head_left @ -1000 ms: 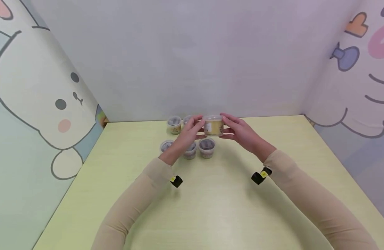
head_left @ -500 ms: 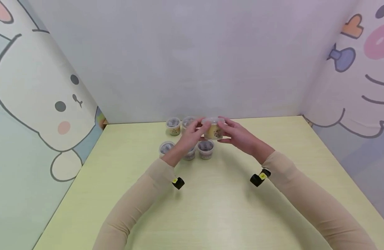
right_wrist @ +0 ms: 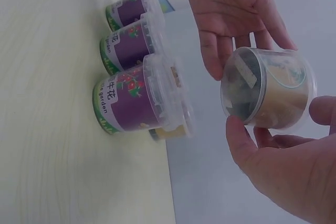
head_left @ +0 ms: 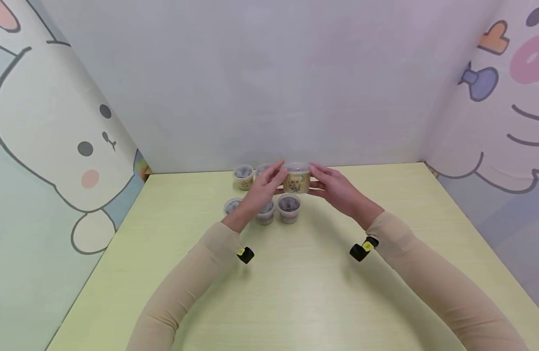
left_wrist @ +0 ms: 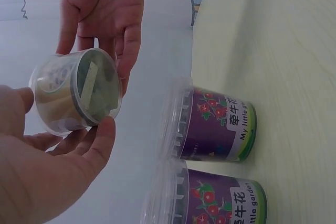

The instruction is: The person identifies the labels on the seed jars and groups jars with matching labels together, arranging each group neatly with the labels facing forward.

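Both hands hold up a clear plastic cup with a lid and a yellow printed label (head_left: pixel 297 181), raised above the table. My left hand (head_left: pixel 261 191) grips its left side, thumb near the lid. On the opposite side, my right hand (head_left: pixel 337 189) holds it between thumb and fingers. In the left wrist view the cup's clear base (left_wrist: pixel 100 87) shows dark contents and a pale strip inside. Beneath the hands stands a front row of purple-labelled lidded cups: one at right (head_left: pixel 289 209), one in the middle (head_left: pixel 265 214), and one at left (head_left: pixel 231 205), partly behind the left forearm.
Behind them, near the back wall (head_left: pixel 269 97), stand a back-row cup (head_left: pixel 243 178) and another cup (head_left: pixel 261 168) mostly hidden by the left hand. All stand on a pale yellow-green table (head_left: pixel 291 282). Cartoon-printed side panels (head_left: pixel 50 141) flank it.
The held cup has been turned, so its printed picture has come round to face the head camera. Its tilt changed briefly midway. The cups on the table have not moved.
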